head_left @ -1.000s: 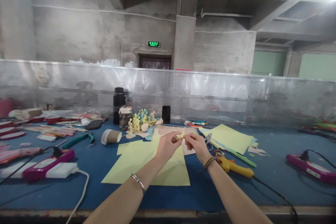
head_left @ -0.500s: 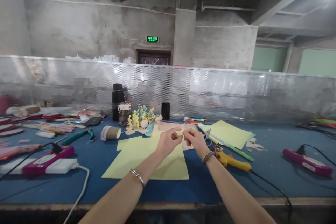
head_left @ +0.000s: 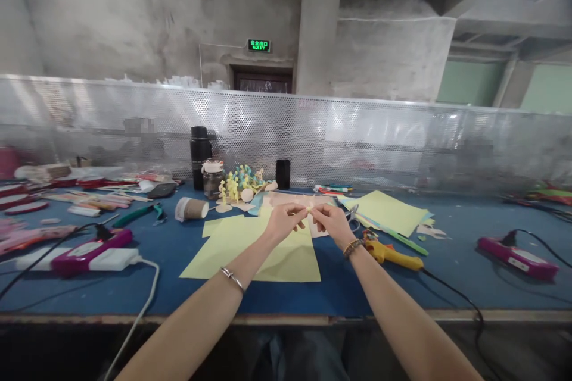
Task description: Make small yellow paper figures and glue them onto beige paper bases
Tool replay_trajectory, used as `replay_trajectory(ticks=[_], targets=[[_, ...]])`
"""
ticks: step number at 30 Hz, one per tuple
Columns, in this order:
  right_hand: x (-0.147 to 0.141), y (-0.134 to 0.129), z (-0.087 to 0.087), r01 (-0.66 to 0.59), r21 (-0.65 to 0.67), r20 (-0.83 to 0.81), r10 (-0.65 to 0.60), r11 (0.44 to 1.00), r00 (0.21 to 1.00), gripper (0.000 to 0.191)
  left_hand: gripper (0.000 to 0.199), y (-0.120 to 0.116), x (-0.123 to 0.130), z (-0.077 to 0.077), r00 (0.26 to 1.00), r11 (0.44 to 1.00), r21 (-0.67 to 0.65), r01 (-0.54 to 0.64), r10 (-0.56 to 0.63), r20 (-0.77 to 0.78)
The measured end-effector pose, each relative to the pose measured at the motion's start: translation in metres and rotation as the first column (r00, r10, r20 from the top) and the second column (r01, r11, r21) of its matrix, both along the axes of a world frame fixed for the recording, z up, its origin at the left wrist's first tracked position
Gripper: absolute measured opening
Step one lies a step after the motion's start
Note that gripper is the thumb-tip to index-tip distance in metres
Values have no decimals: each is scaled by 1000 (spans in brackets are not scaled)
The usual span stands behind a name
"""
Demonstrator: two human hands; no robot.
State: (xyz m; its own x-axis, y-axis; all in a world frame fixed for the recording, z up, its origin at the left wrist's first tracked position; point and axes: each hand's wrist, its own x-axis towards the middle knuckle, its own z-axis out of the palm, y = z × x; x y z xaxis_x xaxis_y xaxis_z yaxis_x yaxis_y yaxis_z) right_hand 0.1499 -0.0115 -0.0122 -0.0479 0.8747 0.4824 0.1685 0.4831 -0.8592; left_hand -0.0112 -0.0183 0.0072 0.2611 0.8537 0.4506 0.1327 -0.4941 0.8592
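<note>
The left hand (head_left: pixel 286 221) and right hand (head_left: pixel 330 223) are nearly closed, fingertips pinching a small yellow paper piece (head_left: pixel 309 209) — just above yellow paper sheets (head_left: pixel 290 263) on the blue tabletop (head_left: pixel 339 292).

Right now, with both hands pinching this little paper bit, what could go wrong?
The small yellow paper piece held between your left hand and right hand could slip and vanish against the matching yellow sheets below. The glue gun lies close to your right wrist; if it's hot, a careless move might burn you. Its cord could also snag your arm.
</note>
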Motion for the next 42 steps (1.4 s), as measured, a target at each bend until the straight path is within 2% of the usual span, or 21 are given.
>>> replay_trajectory(ticks=[9,21,29,35,42], targets=[[0,-5,4,-44,-3,-20,44,999,999,28,22,4,1,-4,994,989,-150,15,2,110],[-1,-5,3,-66,-22,-63,65,998,996,27,21,4,1,-3,995,992,-122,9,2,95],[-1,-8,6,-60,-16,36,60,998,998,26,19,3,0,-3,997,993,-113,21,-13,74],[-1,-5,3,-46,-45,76,49,998,996,26,18,2,1,-4,998,982,-186,45,-34,60],[-2,-2,-3,-47,-124,190,70,991,979,26,18,9,-2,-14,999,961,-276,30,-34,-12]])
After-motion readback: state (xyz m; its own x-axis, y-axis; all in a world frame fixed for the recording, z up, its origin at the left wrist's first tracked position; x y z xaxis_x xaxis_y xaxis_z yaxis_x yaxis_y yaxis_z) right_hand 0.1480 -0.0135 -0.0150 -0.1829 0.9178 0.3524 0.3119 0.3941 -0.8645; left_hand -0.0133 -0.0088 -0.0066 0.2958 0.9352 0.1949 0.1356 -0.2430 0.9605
